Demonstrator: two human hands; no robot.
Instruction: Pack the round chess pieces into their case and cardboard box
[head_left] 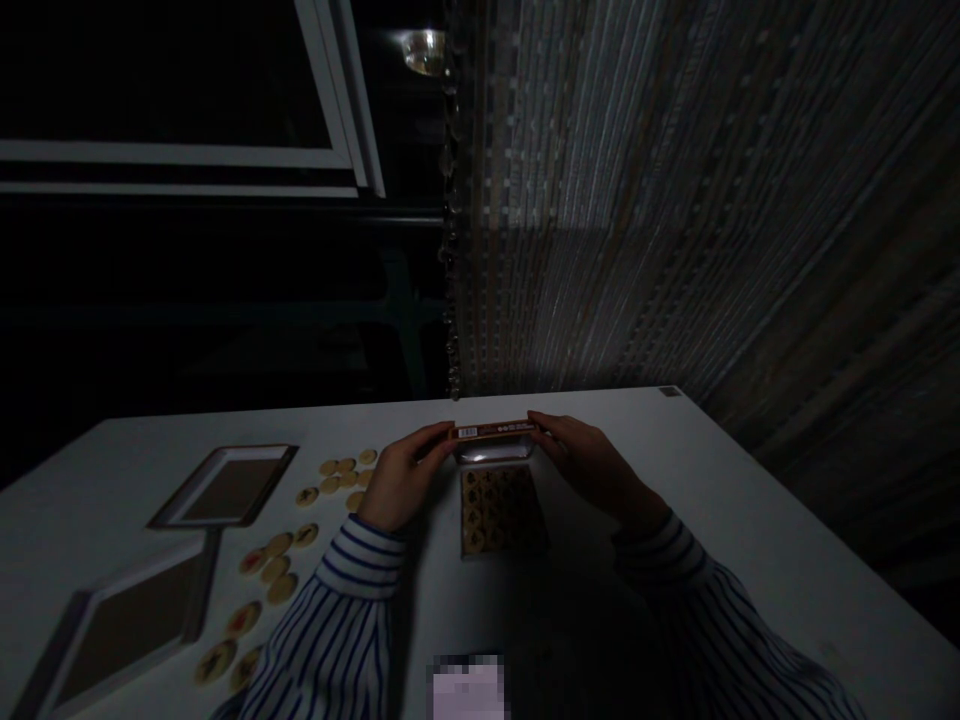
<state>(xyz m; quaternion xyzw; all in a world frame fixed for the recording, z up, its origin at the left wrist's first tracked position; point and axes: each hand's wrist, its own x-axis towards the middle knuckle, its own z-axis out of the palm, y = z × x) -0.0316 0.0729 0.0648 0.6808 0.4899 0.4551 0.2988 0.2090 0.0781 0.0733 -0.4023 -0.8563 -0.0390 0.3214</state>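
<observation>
My left hand (401, 480) and my right hand (585, 465) each pinch one end of a flat orange-edged box lid (495, 431), held on edge a little above the white table (750, 500). Below the lid lies an open tray (501, 512) packed with several round wooden game pieces. More round wooden pieces (341, 475) lie loose on the table to the left of my left hand, and others (270, 570) sit nearer my left sleeve. Both sleeves are striped blue and white.
Two shallow empty box halves, one (225, 485) farther and one (120, 620) nearer, lie on the left of the table. A bead curtain (675, 200) hangs behind the table. The room is dark, with a window frame (330, 150) at upper left.
</observation>
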